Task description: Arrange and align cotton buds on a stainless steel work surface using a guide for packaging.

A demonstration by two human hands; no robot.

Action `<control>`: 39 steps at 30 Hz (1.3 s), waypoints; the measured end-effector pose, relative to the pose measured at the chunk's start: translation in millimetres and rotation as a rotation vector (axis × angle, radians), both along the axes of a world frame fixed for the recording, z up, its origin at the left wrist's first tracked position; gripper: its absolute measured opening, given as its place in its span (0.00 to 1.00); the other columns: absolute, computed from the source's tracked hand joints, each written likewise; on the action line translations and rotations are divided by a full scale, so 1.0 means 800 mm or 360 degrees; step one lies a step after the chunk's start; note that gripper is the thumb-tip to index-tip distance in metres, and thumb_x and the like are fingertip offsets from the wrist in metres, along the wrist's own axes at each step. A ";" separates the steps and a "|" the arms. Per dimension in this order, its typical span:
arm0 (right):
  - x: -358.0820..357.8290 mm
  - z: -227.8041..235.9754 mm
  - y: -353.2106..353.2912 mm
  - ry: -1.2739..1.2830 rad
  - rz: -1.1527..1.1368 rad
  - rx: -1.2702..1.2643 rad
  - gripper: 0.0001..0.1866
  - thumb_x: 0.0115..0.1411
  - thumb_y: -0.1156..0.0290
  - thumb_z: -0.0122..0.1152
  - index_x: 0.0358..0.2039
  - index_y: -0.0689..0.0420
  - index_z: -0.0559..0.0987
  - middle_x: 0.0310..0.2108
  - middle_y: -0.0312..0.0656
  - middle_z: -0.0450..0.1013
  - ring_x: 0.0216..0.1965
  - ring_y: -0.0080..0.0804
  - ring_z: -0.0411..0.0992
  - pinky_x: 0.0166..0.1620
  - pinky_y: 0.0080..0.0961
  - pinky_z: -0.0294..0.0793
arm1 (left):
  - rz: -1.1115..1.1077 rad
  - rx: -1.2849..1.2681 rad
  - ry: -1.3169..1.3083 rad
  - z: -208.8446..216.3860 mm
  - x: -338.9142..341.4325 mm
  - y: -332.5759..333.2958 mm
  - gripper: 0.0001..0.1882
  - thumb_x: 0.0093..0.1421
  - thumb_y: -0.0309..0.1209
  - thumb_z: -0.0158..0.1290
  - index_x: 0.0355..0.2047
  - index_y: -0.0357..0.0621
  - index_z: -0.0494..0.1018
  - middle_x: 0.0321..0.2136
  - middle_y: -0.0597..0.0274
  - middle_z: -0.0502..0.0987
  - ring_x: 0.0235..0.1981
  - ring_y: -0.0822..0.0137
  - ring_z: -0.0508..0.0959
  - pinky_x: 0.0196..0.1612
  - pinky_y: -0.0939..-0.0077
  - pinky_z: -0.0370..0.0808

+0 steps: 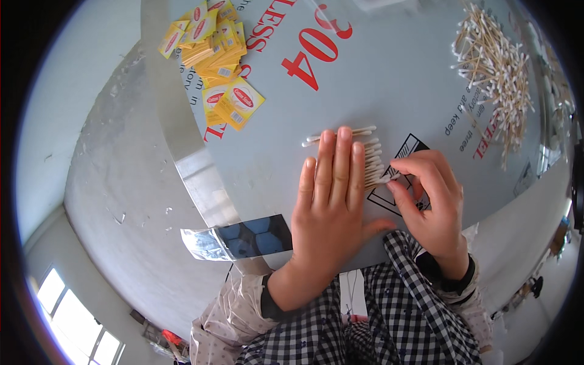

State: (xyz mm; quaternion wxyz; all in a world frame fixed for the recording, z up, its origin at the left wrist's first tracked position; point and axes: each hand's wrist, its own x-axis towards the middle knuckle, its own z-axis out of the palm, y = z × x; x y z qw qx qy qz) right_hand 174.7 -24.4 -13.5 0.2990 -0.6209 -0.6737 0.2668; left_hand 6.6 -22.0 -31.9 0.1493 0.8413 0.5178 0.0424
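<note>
My left hand (333, 198) lies flat with its fingers stretched out over a row of cotton swabs (372, 163). The white tips stick out to the right of its fingers. Beyond its fingertips, one or two more swabs (366, 130) lie crosswise, partly covered. At the right end of the row, my right hand (431, 201) pinches the tip of a swab (389, 178) between thumb and index finger. How many swabs are under my left palm is hidden.
A large loose pile of cotton swabs (496, 73) lies at the far right of the grey metal table (274, 167). Yellow paper packets (240, 102) are heaped at the far left. A dark blue patterned strip (258, 236) rests at the near left edge.
</note>
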 end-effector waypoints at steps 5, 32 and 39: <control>-0.001 -0.002 0.002 0.0003 0.0051 -0.0055 0.14 0.50 0.83 0.68 0.38 0.57 0.78 0.34 0.39 0.73 0.25 0.30 0.74 0.24 0.24 0.72 | -0.0014 -0.0071 0.0024 0.004 -0.004 0.000 0.60 0.46 0.69 0.45 0.68 0.34 0.53 0.70 0.48 0.52 0.71 0.52 0.52 0.72 0.56 0.45; 0.005 0.027 0.005 -0.0150 0.0263 -0.0162 0.11 0.47 0.85 0.63 0.28 0.58 0.71 0.28 0.37 0.68 0.22 0.34 0.71 0.23 0.29 0.68 | 0.0075 0.0011 -0.0481 0.001 -0.073 -0.013 0.60 0.51 0.56 0.63 0.69 0.27 0.44 0.69 0.30 0.46 0.71 0.34 0.43 0.69 0.39 0.38; 0.002 0.018 -0.001 -0.0227 0.0335 -0.0218 0.09 0.49 0.85 0.64 0.27 0.59 0.73 0.27 0.38 0.69 0.22 0.34 0.70 0.23 0.28 0.67 | -0.0210 0.0070 -0.0386 -0.002 -0.093 -0.040 0.45 0.52 0.47 0.64 0.64 0.35 0.62 0.66 0.35 0.57 0.70 0.37 0.52 0.69 0.40 0.42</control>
